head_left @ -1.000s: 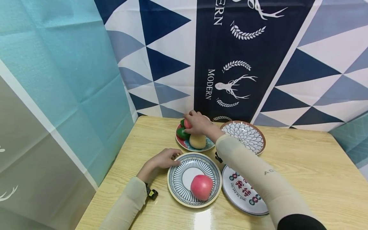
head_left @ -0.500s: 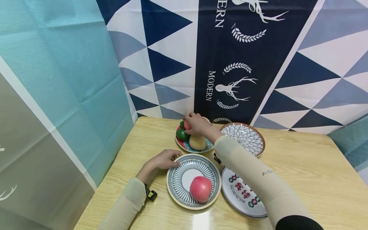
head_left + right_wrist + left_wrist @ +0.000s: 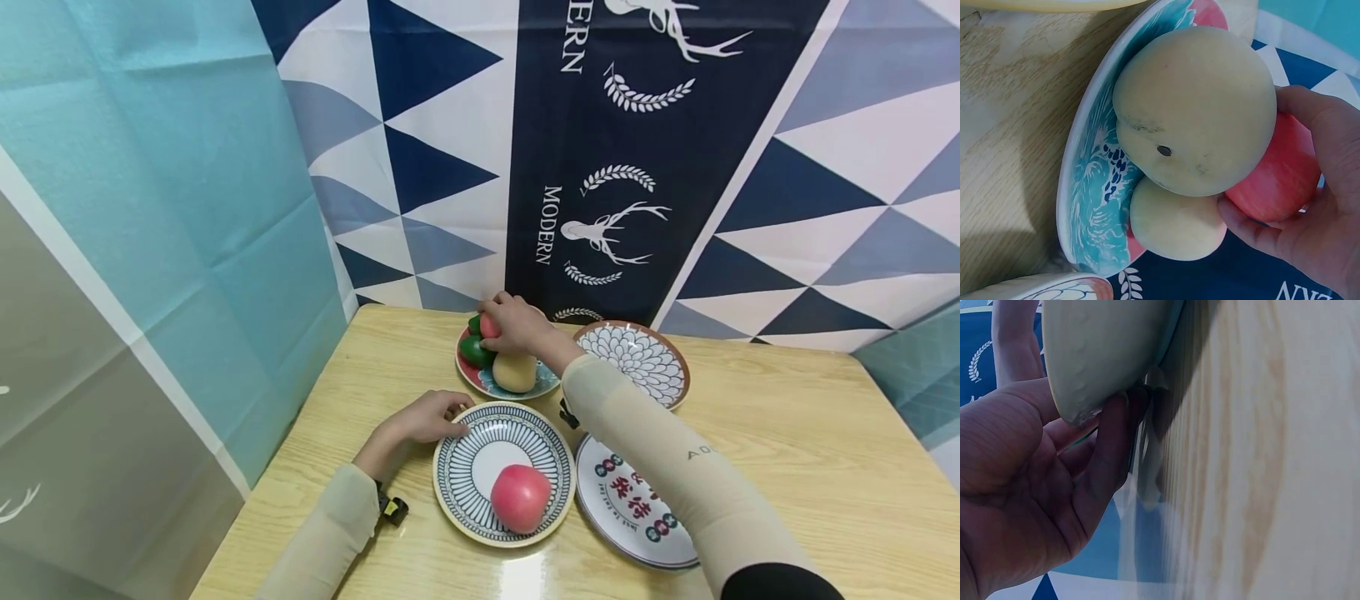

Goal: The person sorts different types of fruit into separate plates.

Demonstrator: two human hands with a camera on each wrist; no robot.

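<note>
My left hand (image 3: 426, 418) holds the left rim of a blue-and-white striped plate (image 3: 491, 458). In the left wrist view, the thumb lies over the rim and the fingers (image 3: 1107, 450) curl beneath it. A pinkish-red apple (image 3: 521, 498) sits on this plate. Farther back, my right hand (image 3: 519, 323) grips a smaller red apple (image 3: 1279, 175) among the fruit on a red-and-teal plate (image 3: 1075, 169). Beside that apple lie a large pale yellow fruit (image 3: 1194, 112) and a smaller pale one (image 3: 1179, 222). A dark green fruit (image 3: 476, 351) rests to their left.
A brown-rimmed plate with a petal pattern (image 3: 633, 358) stands at the back right. Partly under my right forearm is a white plate with red lettering (image 3: 615, 508). Patterned cloth (image 3: 442, 167) hangs behind the wooden table (image 3: 795, 433).
The head view has shifted very slightly. Both hands keep their places, the left on the plate's rim and the right at the red apple.
</note>
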